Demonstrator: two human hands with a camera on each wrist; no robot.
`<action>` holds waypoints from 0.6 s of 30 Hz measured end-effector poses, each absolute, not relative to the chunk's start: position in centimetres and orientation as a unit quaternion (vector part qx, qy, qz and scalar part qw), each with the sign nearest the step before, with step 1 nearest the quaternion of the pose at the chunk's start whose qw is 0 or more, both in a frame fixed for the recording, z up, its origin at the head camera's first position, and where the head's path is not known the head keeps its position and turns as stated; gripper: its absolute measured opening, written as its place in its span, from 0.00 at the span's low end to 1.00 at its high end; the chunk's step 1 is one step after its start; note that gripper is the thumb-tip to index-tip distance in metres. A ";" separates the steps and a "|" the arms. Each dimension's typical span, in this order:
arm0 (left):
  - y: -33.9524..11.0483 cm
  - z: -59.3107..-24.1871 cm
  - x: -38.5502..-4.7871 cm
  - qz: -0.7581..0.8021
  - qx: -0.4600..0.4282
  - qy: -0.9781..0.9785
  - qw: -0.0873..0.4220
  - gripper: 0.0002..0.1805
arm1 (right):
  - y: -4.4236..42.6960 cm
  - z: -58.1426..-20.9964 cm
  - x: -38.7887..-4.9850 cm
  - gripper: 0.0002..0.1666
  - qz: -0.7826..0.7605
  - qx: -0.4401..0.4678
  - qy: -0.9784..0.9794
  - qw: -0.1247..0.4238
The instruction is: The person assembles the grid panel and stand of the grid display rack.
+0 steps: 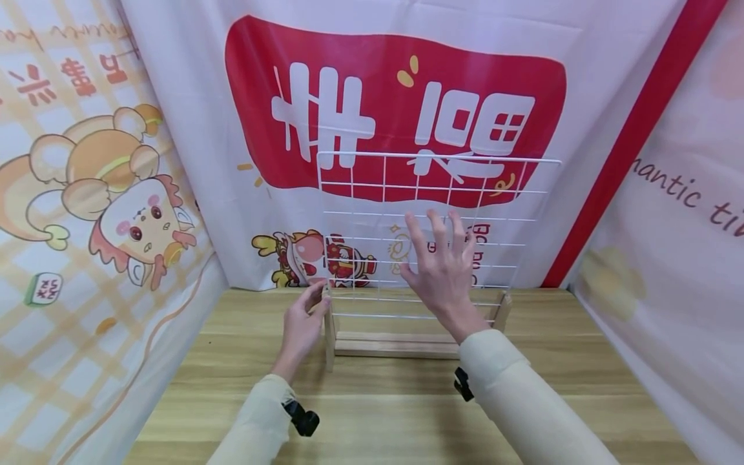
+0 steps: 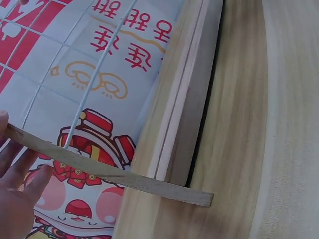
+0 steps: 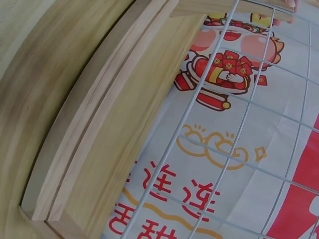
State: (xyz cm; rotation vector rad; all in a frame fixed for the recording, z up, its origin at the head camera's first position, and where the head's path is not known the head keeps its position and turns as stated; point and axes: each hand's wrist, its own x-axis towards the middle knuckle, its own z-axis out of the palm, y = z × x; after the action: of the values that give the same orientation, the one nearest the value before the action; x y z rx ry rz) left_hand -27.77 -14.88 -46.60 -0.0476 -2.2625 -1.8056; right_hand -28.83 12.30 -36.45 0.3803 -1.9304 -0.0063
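A white wire grid panel [image 1: 372, 154] stands upright in a wooden stand [image 1: 395, 352], with a post at each side and a low grooved bar between them. My left hand [image 1: 302, 326] holds the upper part of the left post [image 1: 329, 342]. In the left wrist view its thumb and fingers lie on either side of that post [image 2: 124, 178]. My right hand [image 1: 442, 274] is spread over the middle of the grid, fingers slightly bent, pointing up; whether they touch the wires is unclear. The right wrist view shows the grooved bar [image 3: 94, 109] and wires, not the right hand.
The stand is on a wood-grain table [image 1: 383, 420]. Behind it hangs a white cloth with a red printed panel [image 1: 389, 84]. Printed cloth walls close in the left side [image 1: 70, 271] and the right side [image 1: 668, 271].
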 end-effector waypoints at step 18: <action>-13.7 -35.0 -28.4 -0.721 -0.129 -0.660 0.167 0.23 | 12.0 -37.1 -28.7 0.57 -0.006 0.164 -0.812 0.561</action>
State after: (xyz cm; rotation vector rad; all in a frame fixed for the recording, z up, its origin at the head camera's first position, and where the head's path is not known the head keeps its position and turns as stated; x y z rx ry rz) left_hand -28.35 -13.67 -35.00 -0.3662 -1.8790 -2.0509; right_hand -28.74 12.00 -37.11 0.3862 -1.9122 -0.0138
